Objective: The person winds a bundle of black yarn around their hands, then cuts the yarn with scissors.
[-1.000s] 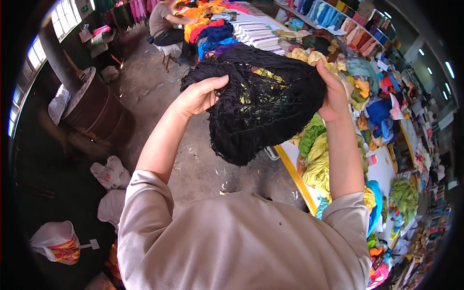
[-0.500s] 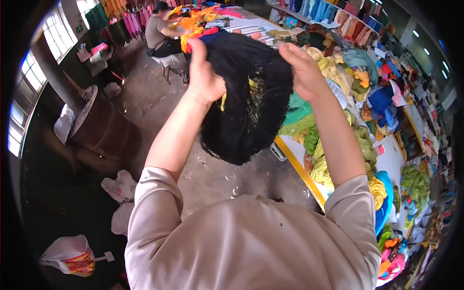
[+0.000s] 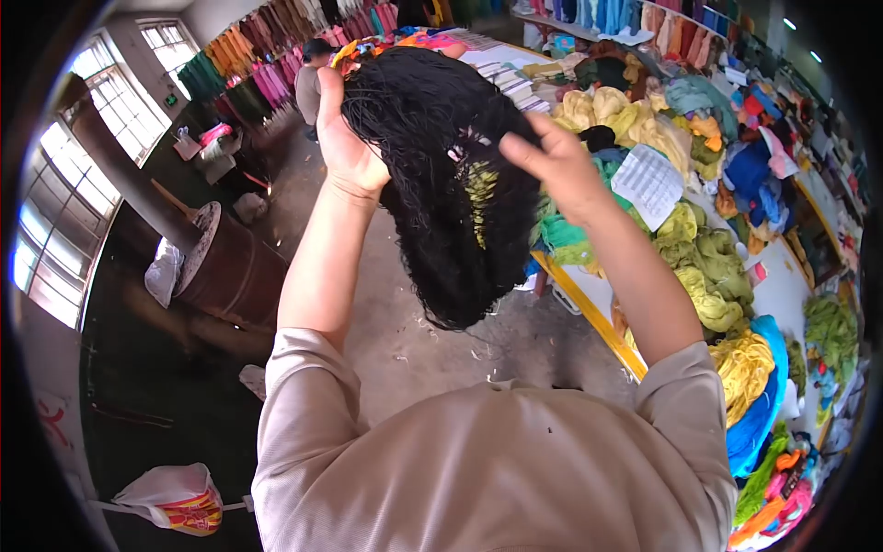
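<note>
A hank of black yarn (image 3: pixel 418 175) hangs from my raised hands in the middle of the view. Green-yellow shows through a gap in its strands. My left hand (image 3: pixel 351 147) bears its upper left side, thumb up along the edge; most of the fingers are behind the yarn, with a bit of skin past its top. On the right edge of the hank is my right hand (image 3: pixel 568 175), its thumb pointing across the front and its other fingers partly hidden by the strands.
On the right, a long table with a yellow edge (image 3: pixel 589 317) bears heaps of coloured yarn (image 3: pixel 704 262) and a written paper sheet (image 3: pixel 648 184). A rusty drum stove (image 3: pixel 230 271) with a pipe stands left. Another person (image 3: pixel 308 87) is at the far end of the table.
My right hand has shifted inward, its thumb now across the yarn's front. The hank has turned and its lower end hangs a little lower. My view has swung somewhat, showing more of the windows.
</note>
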`<state>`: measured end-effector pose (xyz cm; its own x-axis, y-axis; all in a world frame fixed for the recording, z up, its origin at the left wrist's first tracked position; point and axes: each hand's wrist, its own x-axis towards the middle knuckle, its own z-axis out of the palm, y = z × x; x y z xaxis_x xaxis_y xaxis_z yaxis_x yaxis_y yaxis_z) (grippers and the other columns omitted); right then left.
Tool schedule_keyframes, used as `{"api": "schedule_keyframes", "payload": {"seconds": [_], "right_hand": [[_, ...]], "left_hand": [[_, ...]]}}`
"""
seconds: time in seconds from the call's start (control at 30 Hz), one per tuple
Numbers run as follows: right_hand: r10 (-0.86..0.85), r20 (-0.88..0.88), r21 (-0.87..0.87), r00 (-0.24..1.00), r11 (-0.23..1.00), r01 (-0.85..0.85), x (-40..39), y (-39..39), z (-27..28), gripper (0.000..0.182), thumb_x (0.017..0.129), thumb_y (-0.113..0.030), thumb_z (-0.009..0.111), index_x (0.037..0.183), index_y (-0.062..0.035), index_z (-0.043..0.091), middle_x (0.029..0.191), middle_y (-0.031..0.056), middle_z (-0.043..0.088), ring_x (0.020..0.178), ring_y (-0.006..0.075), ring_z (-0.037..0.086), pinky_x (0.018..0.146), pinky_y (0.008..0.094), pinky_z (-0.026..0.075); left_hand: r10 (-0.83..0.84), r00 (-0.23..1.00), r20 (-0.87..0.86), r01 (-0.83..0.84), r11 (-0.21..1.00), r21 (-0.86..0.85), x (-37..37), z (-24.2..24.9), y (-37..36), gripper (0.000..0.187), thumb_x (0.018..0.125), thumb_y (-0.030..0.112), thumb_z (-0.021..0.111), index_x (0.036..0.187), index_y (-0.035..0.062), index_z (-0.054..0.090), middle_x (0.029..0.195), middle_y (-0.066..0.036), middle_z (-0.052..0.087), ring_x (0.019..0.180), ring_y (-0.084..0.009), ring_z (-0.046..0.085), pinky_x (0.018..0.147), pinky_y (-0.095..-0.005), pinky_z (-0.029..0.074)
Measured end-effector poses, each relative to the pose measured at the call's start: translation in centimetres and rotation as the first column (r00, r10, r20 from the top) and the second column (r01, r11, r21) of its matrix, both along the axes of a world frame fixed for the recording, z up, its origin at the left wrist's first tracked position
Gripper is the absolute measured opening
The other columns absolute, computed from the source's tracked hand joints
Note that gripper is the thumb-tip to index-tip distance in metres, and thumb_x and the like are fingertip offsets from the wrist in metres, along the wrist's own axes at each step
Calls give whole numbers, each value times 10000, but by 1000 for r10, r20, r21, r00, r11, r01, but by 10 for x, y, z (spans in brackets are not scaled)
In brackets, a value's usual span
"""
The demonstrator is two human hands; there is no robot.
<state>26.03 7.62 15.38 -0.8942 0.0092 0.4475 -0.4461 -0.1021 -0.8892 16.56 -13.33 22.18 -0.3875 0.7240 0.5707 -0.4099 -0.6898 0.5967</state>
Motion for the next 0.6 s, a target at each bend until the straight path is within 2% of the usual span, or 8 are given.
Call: {"api": "schedule_keyframes", "payload": {"seconds": [0.03, 0.13, 0.2, 0.27, 0.37, 0.43, 0.57, 0.6], "right_hand": [[-36, -13, -120, 999, 992, 34, 3, 4, 9, 377, 944, -229, 670, 1239, -7, 595, 1121, 41, 666, 1002, 106, 612, 918, 266, 479], [-52, -85, -133, 995, 990, 40, 11, 16, 31, 357, 945, -221, 669, 1221, -6, 597, 1105, 42, 667, 980, 96, 610, 896, 256, 482], [-33, -57, 15, 998, 999, 34, 10, 22, 34, 291, 958, -200, 648, 1192, -33, 602, 1100, 2, 644, 992, 75, 583, 895, 251, 462], [-42, -65, 43, 997, 998, 45, 8, 19, 30, 274, 958, -207, 651, 1171, -40, 609, 1092, -8, 637, 983, 67, 575, 882, 244, 458], [-74, -101, 30, 992, 997, 77, 12, 17, 31, 274, 960, -209, 650, 1170, -39, 605, 1087, -4, 639, 996, 65, 571, 890, 242, 453], [-81, -81, 28, 993, 996, 84, 14, 20, 32, 317, 951, -192, 663, 1206, -31, 567, 1130, 19, 627, 1036, 84, 567, 919, 254, 447], [-260, -250, 48, 933, 959, 280, 20, 18, 24, 444, 902, -128, 708, 1268, -24, 479, 1216, 70, 585, 1131, 144, 554, 994, 298, 424], [-392, -345, 76, 853, 894, 441, 23, 17, 19, 456, 890, -118, 714, 1269, -28, 476, 1209, 75, 588, 1141, 160, 556, 1005, 309, 420]], "left_hand": [[-250, 968, -6, 250, 964, 94, -11, 0, -8, 611, 983, 527, 473, 1419, 99, 469, 1523, -216, 368, 1414, -405, 330, 1164, -556, 269], [-339, 939, 58, 334, 939, 79, -24, -4, -19, 614, 1000, 536, 427, 1407, 82, 494, 1494, -158, 437, 1383, -366, 393, 1157, -538, 292], [-333, 940, 79, 325, 940, 106, -25, -6, -21, 635, 1009, 543, 394, 1415, 64, 489, 1495, -176, 430, 1382, -366, 394, 1150, -532, 305], [-136, 986, 93, 134, 991, 27, -23, -2, -21, 751, 947, 632, 460, 1369, 13, 514, 1373, -154, 567, 1266, -341, 528, 1092, -504, 389], [-72, 990, 123, 70, 997, 22, -27, -1, -16, 738, 944, 625, 477, 1356, 14, 526, 1362, -149, 577, 1257, -339, 534, 1092, -495, 392], [78, 992, 102, -76, 997, -30, -21, 6, -8, 784, 937, 625, 492, 1392, -12, 475, 1404, -165, 535, 1286, -337, 508, 1110, -493, 373], [-200, 978, 50, 196, 978, 71, -17, 13, 4, 868, 936, 633, 477, 1457, -51, 357, 1477, -198, 443, 1345, -344, 442, 1139, -500, 330], [-276, 961, 33, 271, 956, 111, -17, 15, 6, 892, 936, 636, 470, 1473, -60, 322, 1496, -208, 415, 1364, -349, 419, 1149, -505, 314]]}}
